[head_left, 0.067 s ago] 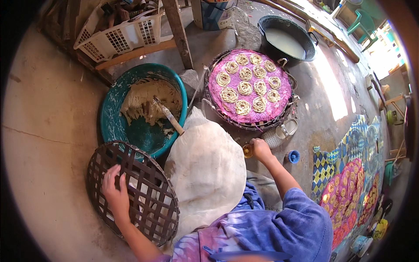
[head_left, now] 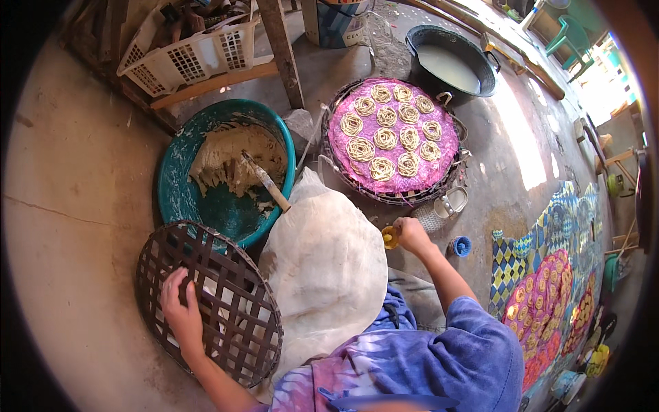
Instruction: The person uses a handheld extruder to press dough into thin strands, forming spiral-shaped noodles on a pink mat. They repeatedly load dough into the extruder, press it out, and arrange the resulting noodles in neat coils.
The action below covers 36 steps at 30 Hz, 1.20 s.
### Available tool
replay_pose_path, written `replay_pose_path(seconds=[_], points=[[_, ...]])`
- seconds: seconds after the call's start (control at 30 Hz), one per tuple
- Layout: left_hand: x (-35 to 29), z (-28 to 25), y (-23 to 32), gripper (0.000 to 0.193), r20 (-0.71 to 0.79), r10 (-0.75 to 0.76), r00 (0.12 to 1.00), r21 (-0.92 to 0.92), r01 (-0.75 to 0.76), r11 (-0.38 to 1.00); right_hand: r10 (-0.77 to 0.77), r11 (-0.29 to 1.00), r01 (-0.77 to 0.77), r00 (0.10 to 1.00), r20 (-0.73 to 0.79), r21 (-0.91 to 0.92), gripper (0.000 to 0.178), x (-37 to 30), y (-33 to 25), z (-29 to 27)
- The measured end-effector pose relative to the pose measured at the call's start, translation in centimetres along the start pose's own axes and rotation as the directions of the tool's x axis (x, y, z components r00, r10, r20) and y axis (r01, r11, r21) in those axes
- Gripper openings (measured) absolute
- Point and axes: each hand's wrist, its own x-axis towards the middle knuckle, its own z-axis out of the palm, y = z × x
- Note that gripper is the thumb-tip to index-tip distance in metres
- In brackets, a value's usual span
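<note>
My left hand (head_left: 182, 309) grips the lattice of a round dark woven tray (head_left: 206, 302) lying on the concrete floor at the lower left. My right hand (head_left: 410, 235) is closed around a small yellow cup-like piece (head_left: 390, 237) beside a white cloth (head_left: 322, 268) spread over my lap. Just beyond it lies a round woven tray with a purple cloth (head_left: 392, 143) carrying several coiled noodle spirals. A teal basin (head_left: 180, 185) of pale dough with a wooden stick (head_left: 266, 182) in it sits between the two trays.
A dark pot of whitish liquid (head_left: 449, 65) stands at the back. A white plastic basket (head_left: 189, 58) and a wooden post (head_left: 283, 51) are behind the basin. More trays of spirals (head_left: 542, 302) lie on patterned mats at right. A small blue cap (head_left: 460, 245) and metal mould (head_left: 446, 204) lie near my right hand.
</note>
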Motion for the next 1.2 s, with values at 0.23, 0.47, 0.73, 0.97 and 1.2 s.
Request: replay_pose_path(seconds=[0.23,0.47,0.73,0.97,1.2], points=[[-5.7,-0.5,-5.3,0.023,0.013,-0.384,0.923,-0.115,0.383,0.916,0.191,0.98,-0.196,0.883,-0.429,0.033,0.02,5.0,-0.8,-6.2],[-6.6,1.0,-7.1,0.023,-0.041,-0.218,0.975,-0.064,0.215,0.975,0.314,0.93,-0.367,0.813,-0.491,-0.014,0.031,2.4,7.9,-8.2],[-7.0,3.6,-8.8,0.017,-0.205,-0.189,0.96,0.021,0.198,0.98,0.746,0.566,-0.682,0.663,0.063,0.464,0.042,-11.1,21.2,-6.4],[-7.0,3.4,-9.0,0.016,-0.211,-0.157,0.965,0.073,0.176,0.982,0.495,0.866,-0.485,0.867,0.059,-0.123,0.025,-8.0,18.0,-7.5],[-7.0,3.6,-8.4,0.017,-0.201,-0.226,0.953,0.069,0.244,0.967,0.306,0.952,-0.292,0.93,0.205,-0.098,0.021,-2.1,7.1,-14.2]])
